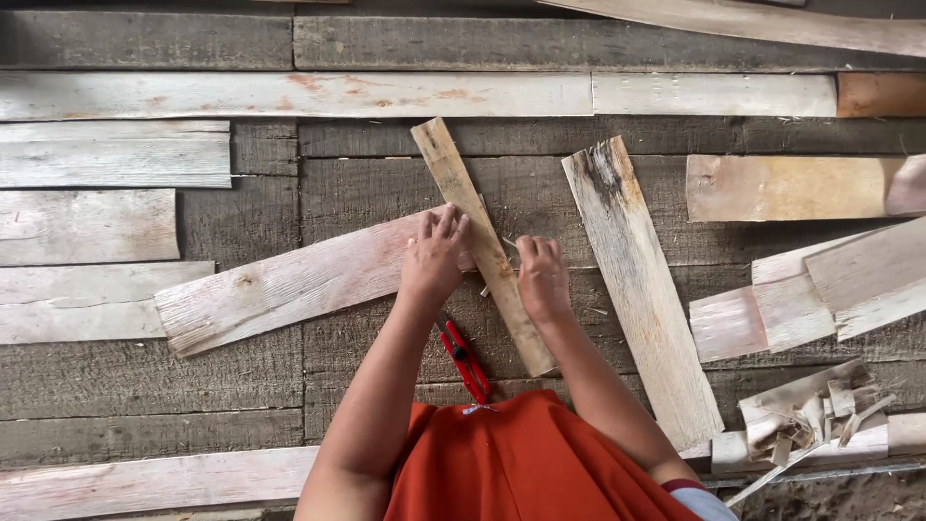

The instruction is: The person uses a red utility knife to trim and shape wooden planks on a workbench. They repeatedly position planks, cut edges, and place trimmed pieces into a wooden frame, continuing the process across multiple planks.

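left hand (434, 256) flat on rough plank (289, 285) | right hand (542, 280) on narrow slat (482, 241)

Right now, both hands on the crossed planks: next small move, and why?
Probably press the left hand down firmly on the wide plank, since the narrow strip lies crossed over it and the right hand works at the strip's edge. The red cutter lies unused below.

The red-handled tool (466, 360) is half hidden under the left hand's (434, 259) forearm, and the far-right plank (883, 95) is cut off.
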